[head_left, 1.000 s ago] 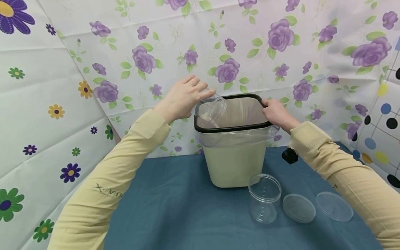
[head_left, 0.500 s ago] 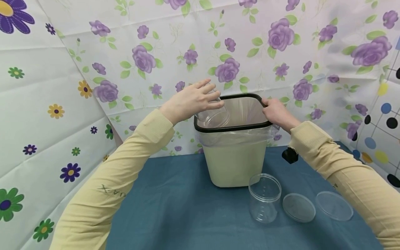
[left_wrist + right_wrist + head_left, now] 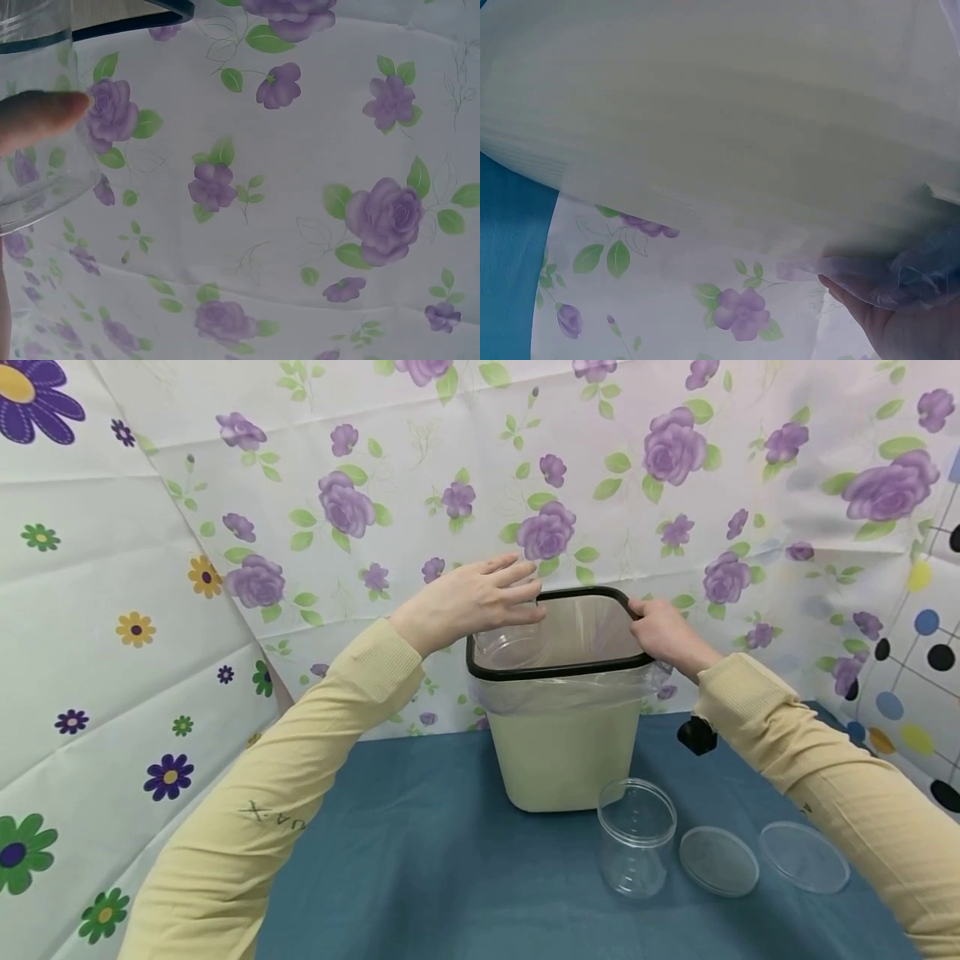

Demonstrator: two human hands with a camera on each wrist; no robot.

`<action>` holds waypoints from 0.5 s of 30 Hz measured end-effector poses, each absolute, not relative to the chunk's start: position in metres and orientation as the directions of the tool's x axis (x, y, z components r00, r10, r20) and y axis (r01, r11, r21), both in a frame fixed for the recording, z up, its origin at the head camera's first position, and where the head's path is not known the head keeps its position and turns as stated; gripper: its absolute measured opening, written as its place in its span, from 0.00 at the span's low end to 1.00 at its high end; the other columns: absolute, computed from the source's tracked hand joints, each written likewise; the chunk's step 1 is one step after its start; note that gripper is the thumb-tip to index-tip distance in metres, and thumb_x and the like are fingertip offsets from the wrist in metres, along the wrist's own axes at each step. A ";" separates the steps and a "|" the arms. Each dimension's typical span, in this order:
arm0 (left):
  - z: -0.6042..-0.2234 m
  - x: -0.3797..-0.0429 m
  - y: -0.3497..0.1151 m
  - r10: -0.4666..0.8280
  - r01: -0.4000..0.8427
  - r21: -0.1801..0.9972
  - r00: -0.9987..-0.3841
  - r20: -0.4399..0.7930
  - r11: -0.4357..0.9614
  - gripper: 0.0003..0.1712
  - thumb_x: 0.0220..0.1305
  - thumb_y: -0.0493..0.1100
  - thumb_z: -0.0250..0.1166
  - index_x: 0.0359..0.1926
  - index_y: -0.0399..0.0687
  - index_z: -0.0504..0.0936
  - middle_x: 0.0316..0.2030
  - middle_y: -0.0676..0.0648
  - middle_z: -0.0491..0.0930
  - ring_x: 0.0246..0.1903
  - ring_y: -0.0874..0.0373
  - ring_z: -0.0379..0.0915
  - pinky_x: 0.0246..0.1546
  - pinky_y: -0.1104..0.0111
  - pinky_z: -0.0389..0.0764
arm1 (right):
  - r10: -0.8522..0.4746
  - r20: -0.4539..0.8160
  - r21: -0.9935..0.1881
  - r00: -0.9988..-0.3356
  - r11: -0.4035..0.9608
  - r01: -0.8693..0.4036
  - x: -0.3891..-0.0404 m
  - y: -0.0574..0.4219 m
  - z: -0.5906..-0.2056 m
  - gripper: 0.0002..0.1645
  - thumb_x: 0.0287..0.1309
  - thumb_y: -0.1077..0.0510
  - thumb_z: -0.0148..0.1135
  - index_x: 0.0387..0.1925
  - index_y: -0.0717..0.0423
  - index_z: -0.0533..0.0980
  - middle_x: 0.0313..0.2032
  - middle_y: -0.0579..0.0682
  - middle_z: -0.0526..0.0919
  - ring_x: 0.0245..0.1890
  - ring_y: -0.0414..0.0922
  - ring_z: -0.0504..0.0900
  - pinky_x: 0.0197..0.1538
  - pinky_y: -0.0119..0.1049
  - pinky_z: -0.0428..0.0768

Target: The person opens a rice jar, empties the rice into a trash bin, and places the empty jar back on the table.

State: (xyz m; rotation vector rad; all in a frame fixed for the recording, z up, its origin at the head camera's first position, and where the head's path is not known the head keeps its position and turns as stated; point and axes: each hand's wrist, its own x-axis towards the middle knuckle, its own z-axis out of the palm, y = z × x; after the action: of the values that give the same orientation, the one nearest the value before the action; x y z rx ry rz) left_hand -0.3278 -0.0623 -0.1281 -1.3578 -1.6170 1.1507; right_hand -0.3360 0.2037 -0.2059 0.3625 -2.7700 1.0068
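Note:
My left hand (image 3: pixel 472 602) holds a clear plastic jar (image 3: pixel 513 647) over the left side of a cream trash bin (image 3: pixel 562 752). The jar tips mouth-down inside the bin's black rim (image 3: pixel 555 672), partly hidden by the hand. In the left wrist view, the thumb (image 3: pixel 49 116) presses against the jar's clear wall (image 3: pixel 52 161). At the bin's right side, my right hand (image 3: pixel 667 631) grips the rim. A thin clear liner (image 3: pixel 562 693) is folded over that rim. In the right wrist view, the right hand (image 3: pixel 900 330) touches the bunched liner (image 3: pixel 930 274).
On the blue tablecloth (image 3: pixel 450 877), in front of the bin, stands an uncovered clear jar (image 3: pixel 633 843). Two clear round lids (image 3: pixel 718 860) lie to its right. Flowered sheeting (image 3: pixel 420 452) hangs behind the bin. A black object (image 3: pixel 697 735) shows below the right cuff.
My left hand has moved slightly right and tipped the jar further down into the bin. Pale bits seen by the jar a second ago no longer show. My right hand stays put.

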 end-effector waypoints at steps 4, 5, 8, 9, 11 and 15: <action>-0.128 -0.327 -0.059 0.976 0.347 -0.937 -0.215 -0.031 0.046 0.33 0.57 0.25 0.58 0.62 0.48 0.64 0.54 0.41 0.65 0.59 0.47 0.54 0.60 0.60 0.49 | -0.168 0.241 -0.607 -0.956 0.742 -0.283 -0.336 0.204 -0.206 0.32 0.55 0.71 0.36 0.63 0.75 0.48 0.61 0.71 0.51 0.63 0.61 0.45 0.60 0.48 0.50; -0.128 -0.326 -0.058 0.975 0.345 -0.938 -0.219 -0.040 0.039 0.32 0.57 0.24 0.58 0.62 0.47 0.64 0.55 0.42 0.65 0.59 0.47 0.53 0.60 0.60 0.49 | -0.167 0.241 -0.607 -0.956 0.742 -0.283 -0.336 0.204 -0.206 0.32 0.56 0.71 0.36 0.63 0.75 0.48 0.61 0.71 0.50 0.63 0.61 0.45 0.60 0.48 0.51; -0.126 -0.322 -0.056 0.970 0.337 -0.941 -0.235 -0.065 0.019 0.34 0.56 0.25 0.59 0.63 0.49 0.64 0.59 0.43 0.63 0.62 0.48 0.50 0.61 0.60 0.42 | -0.164 0.244 -0.607 -0.956 0.743 -0.282 -0.336 0.204 -0.206 0.31 0.56 0.70 0.36 0.63 0.75 0.48 0.62 0.71 0.51 0.63 0.60 0.45 0.60 0.48 0.52; -0.126 -0.321 -0.056 0.966 0.340 -0.940 -0.245 -0.082 0.006 0.36 0.56 0.25 0.59 0.64 0.50 0.63 0.60 0.43 0.61 0.63 0.48 0.48 0.61 0.60 0.41 | -0.165 0.242 -0.607 -0.956 0.743 -0.282 -0.336 0.204 -0.206 0.32 0.56 0.70 0.36 0.63 0.75 0.48 0.62 0.70 0.51 0.63 0.60 0.45 0.60 0.48 0.52; -0.125 -0.320 -0.056 0.970 0.365 -0.931 -0.231 -0.076 0.015 0.37 0.56 0.25 0.59 0.65 0.50 0.63 0.61 0.42 0.60 0.63 0.48 0.47 0.61 0.60 0.39 | -0.167 0.235 -0.611 -0.958 0.741 -0.278 -0.335 0.203 -0.206 0.32 0.56 0.70 0.36 0.63 0.74 0.48 0.62 0.70 0.50 0.63 0.60 0.45 0.60 0.48 0.52; -0.125 -0.321 -0.060 0.974 0.454 -0.887 -0.226 -0.019 0.088 0.37 0.54 0.24 0.60 0.64 0.48 0.64 0.61 0.40 0.60 0.62 0.47 0.48 0.61 0.61 0.38 | -0.174 0.228 -0.612 -0.958 0.740 -0.280 -0.335 0.203 -0.205 0.31 0.57 0.70 0.35 0.63 0.74 0.47 0.62 0.70 0.49 0.63 0.60 0.45 0.59 0.48 0.54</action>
State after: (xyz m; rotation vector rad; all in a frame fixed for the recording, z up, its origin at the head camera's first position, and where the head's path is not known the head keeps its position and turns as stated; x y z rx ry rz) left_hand -0.3206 -0.0600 -0.1254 -1.4107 -1.7548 1.0826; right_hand -0.3352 0.2028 -0.2055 0.3663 -2.7831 1.0160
